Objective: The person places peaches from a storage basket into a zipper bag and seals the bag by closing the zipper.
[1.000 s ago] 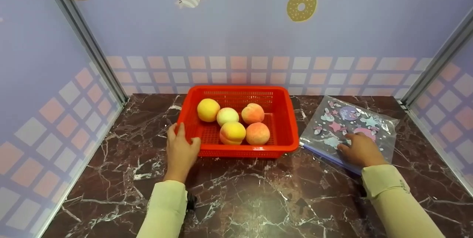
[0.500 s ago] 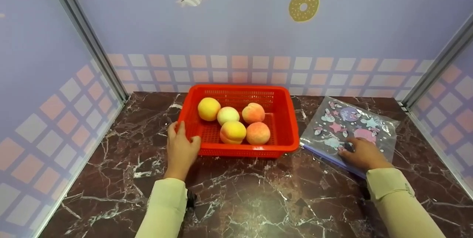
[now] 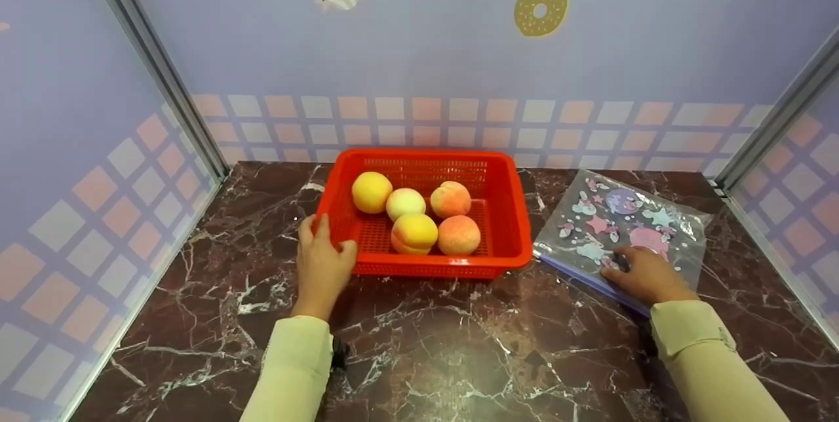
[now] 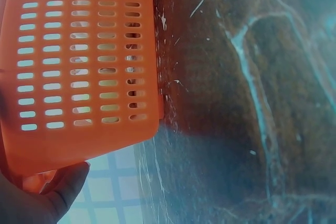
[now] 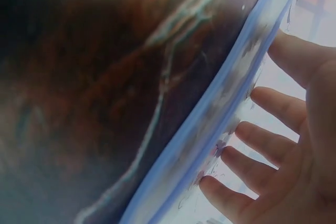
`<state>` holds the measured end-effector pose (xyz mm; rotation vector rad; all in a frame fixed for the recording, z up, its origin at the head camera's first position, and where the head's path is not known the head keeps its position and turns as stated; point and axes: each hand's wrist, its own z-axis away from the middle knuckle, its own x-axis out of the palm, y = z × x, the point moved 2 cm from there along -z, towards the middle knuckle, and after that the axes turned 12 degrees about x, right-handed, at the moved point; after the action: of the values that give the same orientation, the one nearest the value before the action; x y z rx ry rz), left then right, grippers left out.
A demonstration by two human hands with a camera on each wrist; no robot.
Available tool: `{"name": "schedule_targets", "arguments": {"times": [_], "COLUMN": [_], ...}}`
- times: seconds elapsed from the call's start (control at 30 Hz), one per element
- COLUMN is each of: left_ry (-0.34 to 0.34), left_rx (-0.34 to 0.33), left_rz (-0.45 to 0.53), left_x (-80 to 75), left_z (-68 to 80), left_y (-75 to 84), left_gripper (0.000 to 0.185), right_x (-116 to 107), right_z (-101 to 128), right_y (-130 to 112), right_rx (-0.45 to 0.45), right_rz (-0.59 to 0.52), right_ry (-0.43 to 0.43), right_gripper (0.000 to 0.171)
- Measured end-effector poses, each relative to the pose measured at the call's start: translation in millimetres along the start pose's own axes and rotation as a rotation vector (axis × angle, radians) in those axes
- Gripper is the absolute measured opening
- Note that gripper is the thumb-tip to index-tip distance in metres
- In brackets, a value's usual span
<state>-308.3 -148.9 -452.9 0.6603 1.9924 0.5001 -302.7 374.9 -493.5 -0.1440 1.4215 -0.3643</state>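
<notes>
A red plastic basket (image 3: pixel 426 157) stands at the middle of the marble counter and holds several yellow and orange peaches (image 3: pixel 414 232). My left hand (image 3: pixel 321 259) grips its front left corner, thumb over the rim and fingers along the left wall. The left wrist view shows the slotted basket wall (image 4: pixel 79 51) with my left hand (image 4: pixel 44 200) below it. A clear zip bag (image 3: pixel 619 215) with pastel prints lies flat to the basket's right. My right hand (image 3: pixel 647 274) rests on its near part, fingers spread. In the right wrist view the fingers (image 5: pixel 262 145) lie beside the bag's blue edge (image 5: pixel 210 114).
The dark marble counter (image 3: pixel 459 356) is walled on three sides by lilac panels with metal corner posts (image 3: pixel 157 61) at back left and back right. Bare counter lies in front of the basket, between my two sleeves.
Almost nothing. My right hand has slid slightly toward the near edge of the bag; my left hand keeps its hold on the basket corner.
</notes>
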Motion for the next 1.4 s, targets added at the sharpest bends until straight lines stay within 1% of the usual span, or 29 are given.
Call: {"name": "schedule_targets", "arguments": {"times": [0.13,0.33,0.67,0.9,1.1,1.23,1.4], "left_ry": [-0.009,-0.008,-0.012,-0.015,-0.019,-0.009,-0.011], "left_rx": [-0.008,0.003,0.001,-0.005,-0.004,0.005,0.001], "left_rz": [0.000,0.002,0.001,-0.002,-0.006,0.002,0.014], "left_x": [0.0,0.5,1.1,1.1,0.8,1.2,1.5], "left_z": [-0.4,-1.0,-1.5,-1.4,-0.7,-0.5,-0.4], "left_y": [0.1,-0.5,-0.7,-2.0,-1.9,-1.8,-1.4], "left_gripper": [0.064,0.064,0.064,0.063,0.064,0.063,0.063], "right_x": [0,0,3,4,7,9,10], "right_z": [-1,0,2,3,5,6,6], "right_y": [-2,-5,-9,-11,-15,-17,-19], "right_rx": [0.023,0.040,0.042,0.040,0.064,0.080,0.102], "right_rz": [0.014,0.018,0.029,0.045,0.041,0.042,0.048], "right_ry": [-0.008,-0.001,0.046,0.077,0.073,0.078,0.083], "right_gripper": [0.070,0.071,0.066,0.066,0.067,0.067,0.066]}}
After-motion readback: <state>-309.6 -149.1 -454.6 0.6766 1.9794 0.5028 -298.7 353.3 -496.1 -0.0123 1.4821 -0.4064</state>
